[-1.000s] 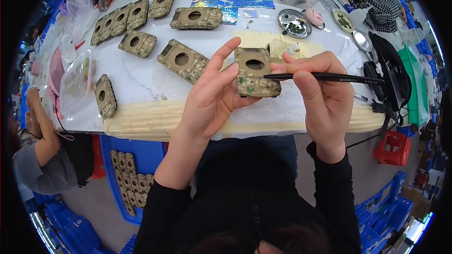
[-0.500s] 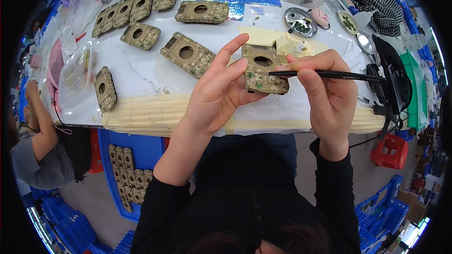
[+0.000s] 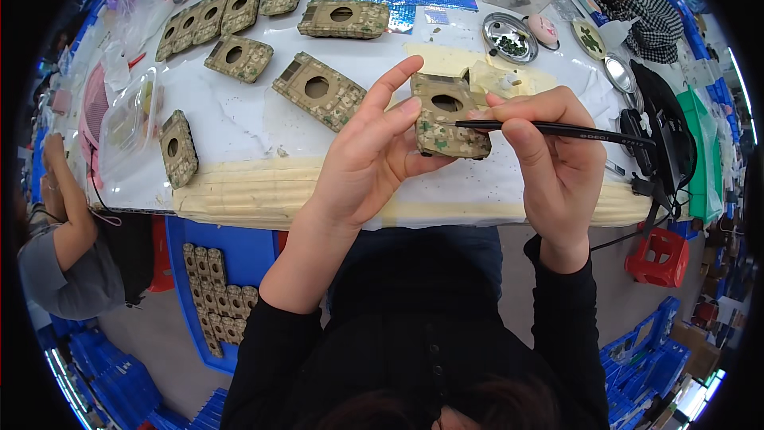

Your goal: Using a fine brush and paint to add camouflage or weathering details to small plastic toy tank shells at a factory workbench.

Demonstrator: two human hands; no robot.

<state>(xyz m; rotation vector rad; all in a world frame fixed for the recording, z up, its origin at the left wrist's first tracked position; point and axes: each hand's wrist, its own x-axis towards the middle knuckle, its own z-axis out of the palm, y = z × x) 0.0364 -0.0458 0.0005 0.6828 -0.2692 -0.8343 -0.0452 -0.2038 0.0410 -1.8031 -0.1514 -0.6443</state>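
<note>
Over the near part of the table, my left hand [image 3: 362, 151] grips a camouflage-patterned model tank hull [image 3: 450, 129] by its left side and underside, index finger stretched up and away. The hull has a round hole in its top. In a closed grip, my right hand [image 3: 561, 159] holds black tweezers [image 3: 585, 134]. Their tip points left and meets the hull's top just below the hole; whether something is pinched there is too small to tell. Another holed hull [image 3: 338, 99] lies left of the held one, close behind my left hand.
Several more camouflage hulls [image 3: 342, 19] lie across the table's left and back. A round metal dish [image 3: 511, 38] with dark green bits stands at back right. Yellowish tape [image 3: 247, 185] covers the front edge. A blue tray [image 3: 235, 362] of hulls sits below left; a person's arm [image 3: 72, 215] is far left.
The tweezers and my right hand have shifted very slightly; the tip stays on the hull's top. The rest looks nearly the same, apart from a slight shift of view.
</note>
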